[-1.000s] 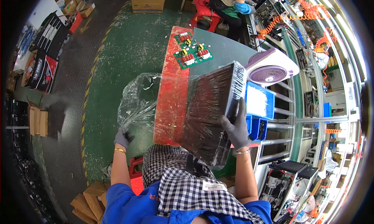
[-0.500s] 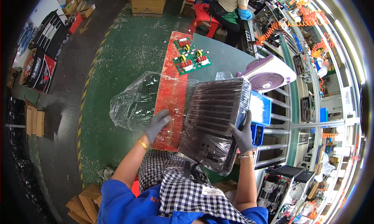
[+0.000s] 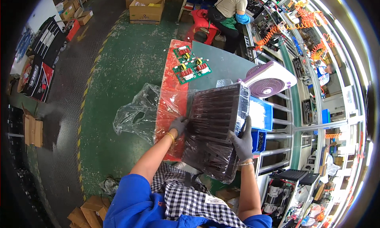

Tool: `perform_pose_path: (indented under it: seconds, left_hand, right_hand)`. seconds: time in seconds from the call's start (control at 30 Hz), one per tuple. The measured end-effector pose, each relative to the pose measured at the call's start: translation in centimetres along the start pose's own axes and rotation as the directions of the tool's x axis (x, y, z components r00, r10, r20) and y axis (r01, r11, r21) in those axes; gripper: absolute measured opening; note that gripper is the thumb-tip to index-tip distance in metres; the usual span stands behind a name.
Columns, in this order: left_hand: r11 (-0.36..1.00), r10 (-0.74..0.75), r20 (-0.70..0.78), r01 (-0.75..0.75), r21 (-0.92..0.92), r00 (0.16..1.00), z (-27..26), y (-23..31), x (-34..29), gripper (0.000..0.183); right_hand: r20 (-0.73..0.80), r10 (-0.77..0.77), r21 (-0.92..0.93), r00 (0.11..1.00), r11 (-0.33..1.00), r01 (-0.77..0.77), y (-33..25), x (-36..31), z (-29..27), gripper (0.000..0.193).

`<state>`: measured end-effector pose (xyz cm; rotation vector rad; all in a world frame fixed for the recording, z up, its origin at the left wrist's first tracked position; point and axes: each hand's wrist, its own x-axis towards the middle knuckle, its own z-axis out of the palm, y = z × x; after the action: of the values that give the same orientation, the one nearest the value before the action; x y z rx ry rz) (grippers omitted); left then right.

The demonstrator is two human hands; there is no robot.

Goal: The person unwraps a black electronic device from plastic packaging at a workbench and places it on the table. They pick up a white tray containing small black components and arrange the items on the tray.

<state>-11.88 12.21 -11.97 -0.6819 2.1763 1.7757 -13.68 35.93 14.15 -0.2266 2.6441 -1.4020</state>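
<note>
A black ribbed casing [image 3: 211,119], wrapped in a clear plastic bag, lies tilted across the near end of the table in front of me. The bag's loose end [image 3: 138,113] spreads left past the red table edge. My left hand [image 3: 178,125], in a grey glove, has its fingers curled against the casing's left edge; the fingertips are partly hidden there. On the opposite side my right hand [image 3: 242,144], also gloved, grips the casing's right edge, thumb on top and fingers along the side. The casing's underside is hidden.
Green circuit boards [image 3: 190,67] lie on the far part of the red strip [image 3: 171,97]. A white and purple fan [image 3: 269,81] stands at the table's right, beside blue bins [image 3: 259,139] and a metal roller rack [image 3: 279,135]. A co-worker [image 3: 229,18] sits beyond.
My left hand has moved right, from over the red strip to the casing's left edge. The right hand keeps its hold. The view has shifted slightly.
</note>
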Motion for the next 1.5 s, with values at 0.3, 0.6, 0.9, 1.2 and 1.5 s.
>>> perform_pose_path:
  seconds: [0.3, 0.6, 0.9, 1.2, 1.5]
  left_hand:
    - [0.973, -0.029, -0.449, -0.078, -0.217, 0.893, -5.6, -4.6, -2.5, 0.042]
    - [0.969, -0.149, -0.442, 0.220, 0.112, 0.884, -10.8, -12.0, -3.7, 0.066]
    - [0.551, -0.569, -0.501, -0.150, -0.821, 0.652, -18.2, -19.3, -9.3, 0.026]
    - [0.707, -0.298, -0.213, 0.065, -0.705, 0.931, -13.1, -20.1, -15.6, 0.073]
    - [0.932, -0.217, -0.272, 0.282, 0.226, 0.937, -8.7, -13.0, -16.3, 0.041]
  right_hand:
    - [-0.031, -0.020, -0.005, 0.999, 1.000, 0.020, -3.2, -0.4, 2.5, 0.098]
    - [0.048, -0.215, -0.125, 0.975, 0.968, 0.220, -4.1, -0.5, 4.3, 0.096]
    - [0.496, -0.346, -0.179, 0.797, 0.857, 0.483, -7.0, 1.8, 5.6, 0.108]
    - [0.707, -0.263, -0.098, 0.656, 0.882, 0.460, -7.5, 6.3, 5.2, 0.113]
    - [0.684, -0.198, 0.106, 0.702, 0.979, 0.173, -2.8, 13.2, 5.9, 0.103]
